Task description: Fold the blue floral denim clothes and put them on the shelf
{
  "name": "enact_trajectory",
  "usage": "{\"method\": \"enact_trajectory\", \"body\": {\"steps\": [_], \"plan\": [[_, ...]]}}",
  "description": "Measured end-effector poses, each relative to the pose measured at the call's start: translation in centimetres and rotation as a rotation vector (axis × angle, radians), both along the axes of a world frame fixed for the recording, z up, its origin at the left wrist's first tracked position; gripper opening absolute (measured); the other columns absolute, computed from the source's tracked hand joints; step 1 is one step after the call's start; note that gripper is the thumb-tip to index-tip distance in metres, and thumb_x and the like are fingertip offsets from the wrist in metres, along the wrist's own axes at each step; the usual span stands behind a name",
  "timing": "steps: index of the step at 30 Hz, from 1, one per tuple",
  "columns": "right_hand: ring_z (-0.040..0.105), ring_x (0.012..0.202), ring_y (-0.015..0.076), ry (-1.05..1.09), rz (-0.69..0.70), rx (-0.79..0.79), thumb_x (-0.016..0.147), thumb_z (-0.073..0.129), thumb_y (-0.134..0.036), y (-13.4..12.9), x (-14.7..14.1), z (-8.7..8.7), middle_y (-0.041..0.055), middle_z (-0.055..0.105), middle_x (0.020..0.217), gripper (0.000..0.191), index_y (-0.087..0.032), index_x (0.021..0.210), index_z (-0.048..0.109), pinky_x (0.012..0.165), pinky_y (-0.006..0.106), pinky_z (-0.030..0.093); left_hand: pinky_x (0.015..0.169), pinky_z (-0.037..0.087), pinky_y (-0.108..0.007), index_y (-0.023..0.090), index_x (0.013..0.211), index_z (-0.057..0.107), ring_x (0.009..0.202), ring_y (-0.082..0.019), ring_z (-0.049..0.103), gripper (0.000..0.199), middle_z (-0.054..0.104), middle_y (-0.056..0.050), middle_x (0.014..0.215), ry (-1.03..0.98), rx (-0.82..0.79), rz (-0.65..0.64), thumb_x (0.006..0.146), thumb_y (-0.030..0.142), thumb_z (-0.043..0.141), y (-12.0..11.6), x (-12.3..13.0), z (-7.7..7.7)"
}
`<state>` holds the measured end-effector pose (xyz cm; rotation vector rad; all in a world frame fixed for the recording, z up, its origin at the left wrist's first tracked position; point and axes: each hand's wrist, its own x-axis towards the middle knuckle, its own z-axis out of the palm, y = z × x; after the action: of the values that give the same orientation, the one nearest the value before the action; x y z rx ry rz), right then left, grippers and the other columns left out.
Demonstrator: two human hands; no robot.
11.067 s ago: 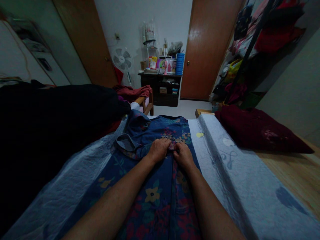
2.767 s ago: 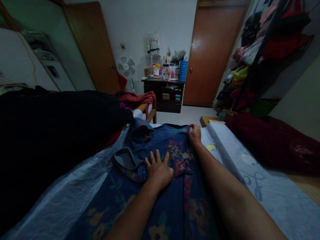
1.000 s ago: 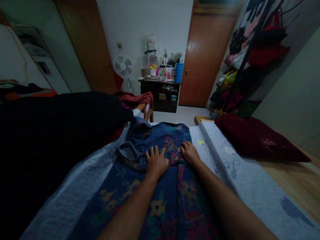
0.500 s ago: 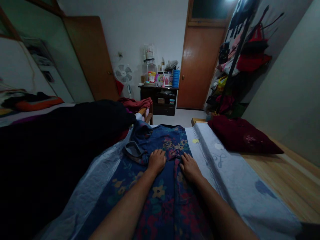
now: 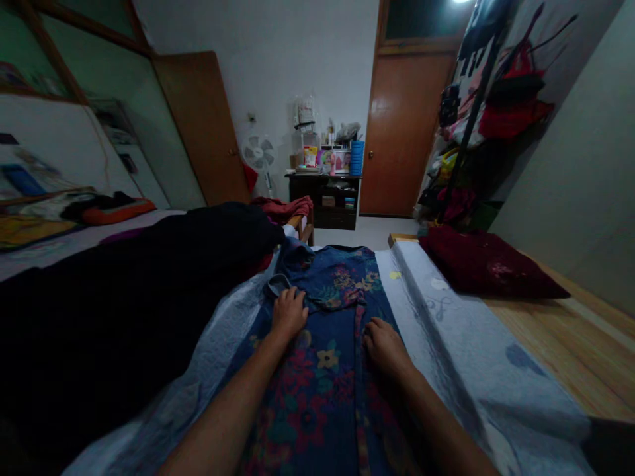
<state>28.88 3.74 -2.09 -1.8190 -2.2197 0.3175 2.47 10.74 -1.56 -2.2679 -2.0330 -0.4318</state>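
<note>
A long dark-blue floral garment [image 5: 307, 423] lies spread on the bed, its upper end away from me. My left hand [image 5: 289, 313] rests palm down on its left side, fingers stretched beside a folded sleeve with a grey-lined cuff [image 5: 278, 284]. On the garment's right side, just right of the long strip down its middle, is my right hand [image 5: 385, 342]. Its fingers are curled in against the cloth and seem to pinch it; the fingertips are partly hidden.
Black cloth [image 5: 149, 277] is heaped along the left. Pale patterned bedding [image 5: 446, 330] and a dark red cushion [image 5: 491, 262] lie on the right, by a bare wooden board [image 5: 560, 330]. Beyond the bed stand a fan [image 5: 258, 153], a dark cabinet [image 5: 322, 218] and a closed door [image 5: 397, 132].
My left hand has slid left toward the sleeve cuff, which now sits farther from me and more bunched. My right hand has drawn slightly nearer, its fingers more curled. The view has shifted left.
</note>
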Motion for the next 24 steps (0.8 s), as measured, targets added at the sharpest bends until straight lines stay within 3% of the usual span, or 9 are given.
{"method": "enact_trajectory", "body": {"steps": [4, 10, 16, 21, 24], "plan": [[0.049, 0.126, 0.0231, 0.090, 0.019, 0.107, 0.088, 0.045, -0.021, 0.7, -1.8, 0.9, 0.0141, 0.057, 0.133, 0.034, -0.013, 0.113, 0.066, 0.109, 0.032, 0.032, 0.102, 0.038, -0.033, 0.016, 0.127, 0.053, 0.121, -0.024, 0.052, 0.040, 0.056, -0.013, 0.130, -0.205, -0.073, 0.063, 0.092, 0.034, 0.047, 1.3, -1.1, -0.4], [0.035, 0.138, 0.0255, 0.073, 0.146, 0.099, 0.089, 0.045, -0.022, 3.8, -4.7, 0.2, 0.0117, 0.048, 0.145, 0.047, -0.012, 0.135, 0.053, 0.116, 0.041, 0.020, 0.092, 0.046, -0.034, 0.017, 0.136, 0.043, 0.115, -0.028, 0.057, 0.058, 0.043, -0.017, 0.137, -0.300, -0.047, 0.277, 0.083, 0.036, 0.060, 2.2, -0.9, -0.8], [0.028, 0.143, 0.0246, 0.069, 0.209, 0.021, 0.090, 0.042, -0.022, 5.6, -6.2, -1.7, 0.0091, 0.042, 0.150, 0.053, -0.016, 0.143, 0.045, 0.117, 0.042, 0.017, 0.083, 0.048, -0.035, 0.020, 0.104, 0.062, 0.095, -0.025, 0.065, 0.024, 0.054, -0.014, 0.116, -0.298, -0.119, 0.333, 0.081, 0.025, 0.059, 3.1, -1.4, -0.9], [0.027, 0.143, 0.0244, 0.080, 0.173, 0.031, 0.091, 0.042, -0.026, 5.4, -6.4, -2.8, 0.0078, 0.042, 0.150, 0.052, -0.016, 0.142, 0.047, 0.117, 0.042, 0.016, 0.085, 0.047, -0.034, 0.019, 0.107, 0.058, 0.098, -0.024, 0.063, 0.023, 0.058, -0.013, 0.111, -0.336, -0.027, 0.355, 0.088, 0.018, 0.045, 3.7, -2.0, 0.7], [0.027, 0.143, 0.0244, 0.077, 0.167, 0.037, 0.091, 0.042, -0.026, 5.4, -6.3, -3.0, 0.0068, 0.042, 0.151, 0.053, -0.016, 0.142, 0.046, 0.118, 0.041, 0.015, 0.091, 0.045, -0.035, 0.019, 0.107, 0.054, 0.106, -0.023, 0.059, 0.027, 0.059, -0.011, 0.110, -0.452, 0.157, 0.351, 0.086, 0.010, 0.040, 3.6, -2.4, 2.5]]}}
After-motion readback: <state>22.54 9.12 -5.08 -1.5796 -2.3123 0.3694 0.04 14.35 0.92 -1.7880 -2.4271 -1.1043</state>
